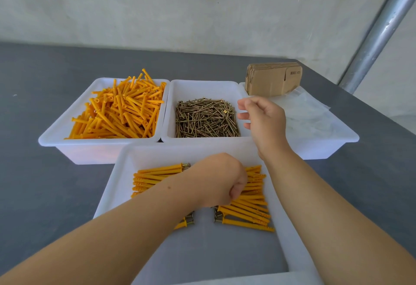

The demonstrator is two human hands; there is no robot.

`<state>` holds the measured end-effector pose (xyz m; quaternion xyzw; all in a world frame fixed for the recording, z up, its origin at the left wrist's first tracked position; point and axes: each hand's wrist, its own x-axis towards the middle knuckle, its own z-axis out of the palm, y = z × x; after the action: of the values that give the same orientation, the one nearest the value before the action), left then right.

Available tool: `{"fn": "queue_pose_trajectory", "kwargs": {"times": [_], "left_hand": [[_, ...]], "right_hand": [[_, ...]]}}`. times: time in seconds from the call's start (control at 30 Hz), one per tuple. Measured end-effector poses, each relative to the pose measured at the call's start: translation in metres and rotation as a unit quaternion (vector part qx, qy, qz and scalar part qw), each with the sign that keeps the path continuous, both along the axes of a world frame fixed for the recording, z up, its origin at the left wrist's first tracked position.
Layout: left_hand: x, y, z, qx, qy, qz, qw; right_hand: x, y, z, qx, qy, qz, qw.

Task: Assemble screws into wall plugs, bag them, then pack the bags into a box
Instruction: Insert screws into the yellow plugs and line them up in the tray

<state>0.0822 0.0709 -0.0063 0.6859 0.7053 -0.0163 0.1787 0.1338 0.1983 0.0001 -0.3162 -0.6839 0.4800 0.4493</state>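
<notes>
My left hand (217, 179) reaches down into the near white tray (117, 185), its fingers curled into the pile of assembled plugs (247, 208), orange with screw heads showing. What the fingers grip is hidden under the hand. My right hand (262, 116) hovers over the right edge of the middle tray (202, 86), above the brass screws (203, 119). Its fingers are loosely curled and nothing shows between them. Loose orange wall plugs (119, 111) fill the left tray (67, 147).
A right-hand tray (333, 143) holds clear plastic bags (310, 116), with a stack of flat cardboard boxes (273, 78) standing at its far end. All trays sit on a grey table (45, 86). A metal pole (380, 30) rises at the right.
</notes>
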Motion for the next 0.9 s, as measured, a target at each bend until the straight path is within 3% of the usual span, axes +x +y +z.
{"fn": "queue_pose_trajectory", "kwargs": {"times": [0.2,0.3,0.67,0.77,0.83,0.9], "left_hand": [[0.004,0.004,-0.005,-0.001,0.082,-0.006,0.997],[0.003,0.003,-0.006,0.042,0.104,-0.014,0.994],[-0.021,-0.009,0.006,0.105,-0.092,0.053,0.989],[-0.046,-0.013,0.010,0.274,-0.122,0.134,0.944],[-0.073,-0.018,0.012,0.402,-0.072,0.241,0.880],[-0.104,-0.026,0.011,0.456,-0.014,0.354,0.817]], "right_hand": [[0.000,0.000,-0.002,0.002,-0.007,0.004,1.000],[-0.001,0.001,-0.003,0.002,-0.010,0.004,1.000],[-0.005,0.003,-0.009,0.007,-0.042,0.018,0.999],[-0.006,0.005,-0.009,0.037,-0.067,0.014,0.997],[-0.008,0.007,-0.011,0.093,-0.133,0.021,0.986],[-0.012,0.007,-0.015,0.146,-0.243,0.042,0.958]]}}
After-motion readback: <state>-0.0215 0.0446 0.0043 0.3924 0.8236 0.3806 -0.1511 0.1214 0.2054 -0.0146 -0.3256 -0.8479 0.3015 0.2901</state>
